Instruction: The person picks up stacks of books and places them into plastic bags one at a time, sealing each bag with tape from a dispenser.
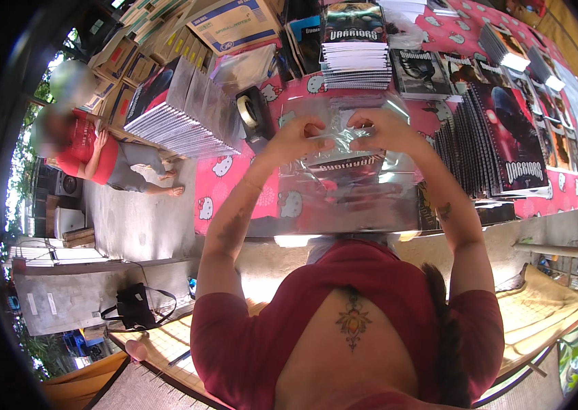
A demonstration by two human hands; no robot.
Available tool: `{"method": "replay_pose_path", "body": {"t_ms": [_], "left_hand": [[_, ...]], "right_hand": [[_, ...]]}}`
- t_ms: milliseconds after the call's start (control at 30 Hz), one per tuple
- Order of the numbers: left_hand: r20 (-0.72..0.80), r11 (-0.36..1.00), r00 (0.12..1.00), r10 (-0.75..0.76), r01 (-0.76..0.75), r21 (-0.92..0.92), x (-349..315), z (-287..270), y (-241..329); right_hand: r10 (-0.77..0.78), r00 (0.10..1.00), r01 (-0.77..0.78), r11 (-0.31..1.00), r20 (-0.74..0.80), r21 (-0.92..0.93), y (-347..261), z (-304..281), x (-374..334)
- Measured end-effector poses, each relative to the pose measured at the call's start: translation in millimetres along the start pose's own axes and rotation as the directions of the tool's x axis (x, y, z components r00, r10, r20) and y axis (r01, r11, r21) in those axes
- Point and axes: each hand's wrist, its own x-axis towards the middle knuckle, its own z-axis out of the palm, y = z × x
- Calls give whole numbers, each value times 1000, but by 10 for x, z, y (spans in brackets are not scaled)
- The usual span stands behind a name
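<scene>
A clear plastic bag (378,205) lies on the pink table cover in front of me, with a dark-covered notebook (340,169) showing through it. At the bag's upper part, my left hand (300,139) is closed, its fingers bent round the crumpled plastic. My right hand (386,131) is likewise curled on the plastic from the other side, a short gap away. Some fingertips are hidden by glare and folds. Just left of my left hand stands a dark tape dispenser (251,126) with a roll of tape.
A tall stack of spiral notebooks (179,119) stands left, another stack (355,58) beyond my hands. A leaning row of spiral notebooks (494,143) is close to my right forearm. Cardboard boxes (234,26) stand at the back. A person in red (94,147) sits at far left.
</scene>
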Motion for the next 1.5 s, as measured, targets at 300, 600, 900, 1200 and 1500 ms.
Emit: {"method": "replay_pose_path", "body": {"t_ms": [300,600,900,1200,1500], "left_hand": [[54,767,991,-119,126,-629,574,-4,-190],[-375,648,659,-652,227,-727,-451,-537,-2220],[-705,744,480,-522,-148,-651,-577,193,-2285],[-104,963,975,197,-173,206,-216,-665,127],[826,997,563,-41,-31,71,1323,-148,-563]], "right_hand": [[179,984,-172,937,7,304,44,28,-18],[163,983,-129,942,-86,310,29,161,-36],[108,992,-80,945,-70,318,133,204,-33],[164,983,-118,907,-82,404,93,189,-78],[200,978,-162,902,-55,400,116,238,-55]]}}
